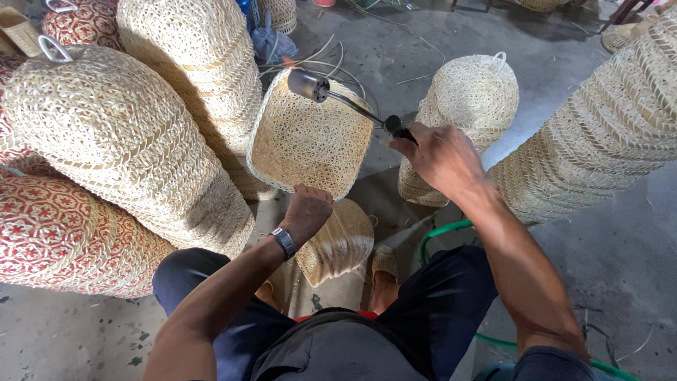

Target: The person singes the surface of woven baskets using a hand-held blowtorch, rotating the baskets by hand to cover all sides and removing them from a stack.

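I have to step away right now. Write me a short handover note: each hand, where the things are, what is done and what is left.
Left hand: grips the lower rim of the woven basket shade, holding it tilted up off the floor.
Right hand: holds the handle of the metal torch wand, nozzle over the shade's upper edge. No flame shows.
Around: stacked natural-weave shades left, red patterned ones beneath, another shade ahead, green hose by the right knee.
Done: cannot tell how much of the shade has been worked.
Left: likely the remaining surface, perhaps the stacks.
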